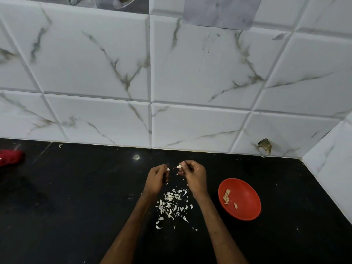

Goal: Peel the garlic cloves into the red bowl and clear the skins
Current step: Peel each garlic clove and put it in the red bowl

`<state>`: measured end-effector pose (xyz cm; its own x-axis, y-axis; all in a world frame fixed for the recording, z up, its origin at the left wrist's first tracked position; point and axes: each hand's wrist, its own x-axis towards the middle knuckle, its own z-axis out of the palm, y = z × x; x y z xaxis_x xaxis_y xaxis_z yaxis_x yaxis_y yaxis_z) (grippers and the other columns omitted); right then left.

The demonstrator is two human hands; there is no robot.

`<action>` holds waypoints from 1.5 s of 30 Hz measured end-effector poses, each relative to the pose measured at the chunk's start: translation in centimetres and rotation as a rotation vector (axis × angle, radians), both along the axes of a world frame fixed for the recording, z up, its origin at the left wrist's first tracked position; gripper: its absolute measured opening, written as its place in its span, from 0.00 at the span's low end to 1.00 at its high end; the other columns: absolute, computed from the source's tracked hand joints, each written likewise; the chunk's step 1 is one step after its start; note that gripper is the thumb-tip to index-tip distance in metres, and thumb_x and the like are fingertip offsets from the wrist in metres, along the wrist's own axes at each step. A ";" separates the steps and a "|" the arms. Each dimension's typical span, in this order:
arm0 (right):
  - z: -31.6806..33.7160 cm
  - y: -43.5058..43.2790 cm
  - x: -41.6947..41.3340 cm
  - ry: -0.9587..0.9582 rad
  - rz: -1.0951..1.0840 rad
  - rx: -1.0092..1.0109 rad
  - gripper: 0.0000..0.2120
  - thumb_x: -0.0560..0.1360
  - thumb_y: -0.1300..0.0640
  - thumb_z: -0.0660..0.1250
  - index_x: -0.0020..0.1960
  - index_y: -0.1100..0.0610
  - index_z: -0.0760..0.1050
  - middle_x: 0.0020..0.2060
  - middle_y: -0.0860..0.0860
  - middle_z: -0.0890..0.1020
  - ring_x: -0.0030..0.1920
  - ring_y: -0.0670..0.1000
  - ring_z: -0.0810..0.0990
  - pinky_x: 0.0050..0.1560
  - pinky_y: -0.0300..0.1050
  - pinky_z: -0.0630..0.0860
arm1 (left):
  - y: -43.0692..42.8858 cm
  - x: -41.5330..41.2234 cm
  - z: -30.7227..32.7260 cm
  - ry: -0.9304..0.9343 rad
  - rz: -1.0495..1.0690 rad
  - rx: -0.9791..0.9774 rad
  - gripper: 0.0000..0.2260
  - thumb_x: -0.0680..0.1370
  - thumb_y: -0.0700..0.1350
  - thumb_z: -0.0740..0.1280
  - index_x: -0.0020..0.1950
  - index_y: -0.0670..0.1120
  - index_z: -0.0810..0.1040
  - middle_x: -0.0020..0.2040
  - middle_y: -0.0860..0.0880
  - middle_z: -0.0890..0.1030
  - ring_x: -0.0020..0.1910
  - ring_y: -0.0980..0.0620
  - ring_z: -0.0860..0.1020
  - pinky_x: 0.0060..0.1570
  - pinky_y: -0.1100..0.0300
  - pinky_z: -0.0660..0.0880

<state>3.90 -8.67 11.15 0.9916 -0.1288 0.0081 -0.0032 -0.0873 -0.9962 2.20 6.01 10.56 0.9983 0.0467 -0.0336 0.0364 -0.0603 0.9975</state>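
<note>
Red bowl [247, 204] beside right forearm [215, 216] | right hand [195, 177] grip pinches garlic clove [179, 166] | left hand [157, 178] grip pinches skin scrap [168, 169], probably

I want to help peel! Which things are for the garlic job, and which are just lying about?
For the job: garlic clove in the right hand; white scrap in the left hand; red bowl holding peeled cloves; skins on the counter.
Lying about: blurry red thing, far left; brown bit on the tiles.

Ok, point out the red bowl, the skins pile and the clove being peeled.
red bowl [246, 208]: head view, bare inner floor.
skins pile [169, 204]: head view, middle of the heap.
clove [179, 166]: head view, its pale body.
</note>
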 end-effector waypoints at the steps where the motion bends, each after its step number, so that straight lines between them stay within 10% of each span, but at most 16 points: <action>1: 0.2 0.0 0.0 -0.002 0.004 -0.032 0.05 0.80 0.61 0.68 0.47 0.56 0.82 0.40 0.54 0.84 0.41 0.48 0.84 0.46 0.45 0.84 | 0.1 0.1 -0.2 -0.022 -0.006 0.131 0.21 0.84 0.49 0.57 0.34 0.42 0.73 0.28 0.49 0.73 0.28 0.55 0.69 0.31 0.58 0.66; 4: 0.5 0.1 0.0 -0.018 0.012 -0.125 0.05 0.81 0.60 0.67 0.48 0.56 0.81 0.41 0.53 0.85 0.42 0.48 0.85 0.44 0.43 0.84 | 0.1 0.4 -0.5 -0.154 -0.057 0.548 0.18 0.82 0.61 0.58 0.42 0.50 0.75 0.33 0.51 0.77 0.30 0.57 0.72 0.33 0.55 0.70; 8: 0.9 0.2 0.2 -0.009 0.028 -0.195 0.05 0.81 0.61 0.67 0.47 0.56 0.80 0.41 0.52 0.85 0.41 0.46 0.85 0.43 0.44 0.84 | -0.8 0.8 0.0 -0.339 -0.093 0.640 0.09 0.83 0.49 0.62 0.45 0.50 0.73 0.37 0.54 0.76 0.35 0.55 0.73 0.35 0.56 0.70; 20: 1.8 1.0 -0.6 -0.138 0.017 0.094 0.04 0.81 0.62 0.66 0.49 0.61 0.79 0.37 0.56 0.84 0.36 0.53 0.82 0.38 0.45 0.79 | -1.8 0.6 2.8 0.182 -0.195 -0.515 0.16 0.83 0.47 0.59 0.34 0.48 0.69 0.27 0.50 0.62 0.28 0.56 0.59 0.22 0.67 0.53; 26: 2.3 1.0 -0.5 0.103 0.096 0.342 0.07 0.81 0.61 0.65 0.47 0.60 0.79 0.32 0.54 0.81 0.30 0.52 0.78 0.36 0.47 0.76 | -1.2 0.2 3.2 0.140 -0.244 -0.311 0.17 0.84 0.48 0.58 0.35 0.48 0.71 0.29 0.50 0.69 0.26 0.57 0.62 0.22 0.67 0.56; 32: 1.3 1.2 -0.4 -0.409 0.005 -0.296 0.03 0.78 0.64 0.70 0.49 0.57 0.80 0.42 0.45 0.82 0.45 0.47 0.82 0.46 0.41 0.80 | -1.4 0.2 3.8 0.185 -0.088 -0.274 0.18 0.84 0.47 0.58 0.34 0.48 0.68 0.26 0.53 0.65 0.24 0.58 0.60 0.22 0.66 0.57; 40: 2.6 0.9 -0.1 0.170 0.156 0.508 0.05 0.79 0.67 0.66 0.51 0.60 0.80 0.41 0.56 0.84 0.40 0.53 0.83 0.46 0.51 0.81 | -1.0 0.4 3.8 0.153 -0.207 -0.312 0.16 0.84 0.50 0.58 0.37 0.48 0.68 0.28 0.52 0.63 0.25 0.58 0.59 0.21 0.67 0.56; 45: 2.6 0.5 -0.3 -0.059 0.083 0.207 0.05 0.77 0.68 0.69 0.50 0.60 0.81 0.44 0.53 0.86 0.45 0.52 0.85 0.46 0.46 0.83 | -0.9 0.4 3.9 0.144 -0.192 -0.290 0.17 0.85 0.49 0.58 0.36 0.48 0.68 0.28 0.51 0.62 0.24 0.57 0.58 0.22 0.66 0.56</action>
